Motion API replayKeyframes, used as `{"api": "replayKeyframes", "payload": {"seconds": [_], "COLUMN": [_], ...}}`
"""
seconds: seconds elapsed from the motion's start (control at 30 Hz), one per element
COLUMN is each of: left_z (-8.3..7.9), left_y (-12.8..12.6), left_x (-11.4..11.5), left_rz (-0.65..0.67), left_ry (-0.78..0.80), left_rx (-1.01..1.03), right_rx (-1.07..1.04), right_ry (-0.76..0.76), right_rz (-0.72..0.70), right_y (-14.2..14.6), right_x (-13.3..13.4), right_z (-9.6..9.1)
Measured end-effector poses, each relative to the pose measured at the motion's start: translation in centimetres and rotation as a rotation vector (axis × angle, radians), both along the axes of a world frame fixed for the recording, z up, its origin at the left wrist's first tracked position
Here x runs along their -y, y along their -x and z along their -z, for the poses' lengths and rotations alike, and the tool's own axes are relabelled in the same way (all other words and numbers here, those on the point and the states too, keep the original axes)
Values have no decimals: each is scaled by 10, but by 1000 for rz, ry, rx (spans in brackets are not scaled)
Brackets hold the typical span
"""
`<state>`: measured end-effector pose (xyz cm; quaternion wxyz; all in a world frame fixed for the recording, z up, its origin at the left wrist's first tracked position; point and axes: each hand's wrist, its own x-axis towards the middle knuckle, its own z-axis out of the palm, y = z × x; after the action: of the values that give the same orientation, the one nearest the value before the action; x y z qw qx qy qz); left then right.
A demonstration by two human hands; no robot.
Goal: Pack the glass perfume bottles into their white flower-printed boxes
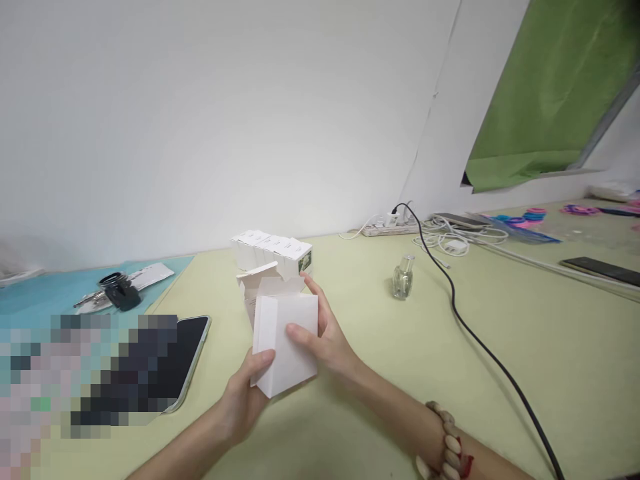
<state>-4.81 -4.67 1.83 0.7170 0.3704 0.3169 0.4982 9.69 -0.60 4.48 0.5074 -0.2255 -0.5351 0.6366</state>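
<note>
A white cardboard box is held up between my two hands over the table, tilted. Open flaps stand out at its far end; I cannot tell whether a second piece of card sits behind it. Closed around the lower left edge is my left hand, thumb on the side. The right hand grips the right edge, its thumb flat on the front face and its fingers behind. Just beyond, a row of several small white boxes stands on the table. A clear glass bottle with a silvery cap is to the right.
A black cable crosses the green tabletop on the right, from a power strip by the wall. White cords lie tangled beside it. At left are a dark tablet and a black jar on blue sheeting.
</note>
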Motion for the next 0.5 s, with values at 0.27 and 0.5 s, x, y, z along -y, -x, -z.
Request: {"api": "replayKeyframes", "payload": {"seconds": [0.27, 0.5], "left_z": [-13, -15], "left_y": [-3, -6], "left_x": [-1, -9], "left_rz": [208, -103], "left_ry": [-9, -187], "left_rx": [-183, -347], "right_rx": [170, 137], "right_ry": [-153, -211], "right_rz": [66, 81], "right_y": [1, -3], "right_x": [-1, -6], "right_z": [5, 2]}}
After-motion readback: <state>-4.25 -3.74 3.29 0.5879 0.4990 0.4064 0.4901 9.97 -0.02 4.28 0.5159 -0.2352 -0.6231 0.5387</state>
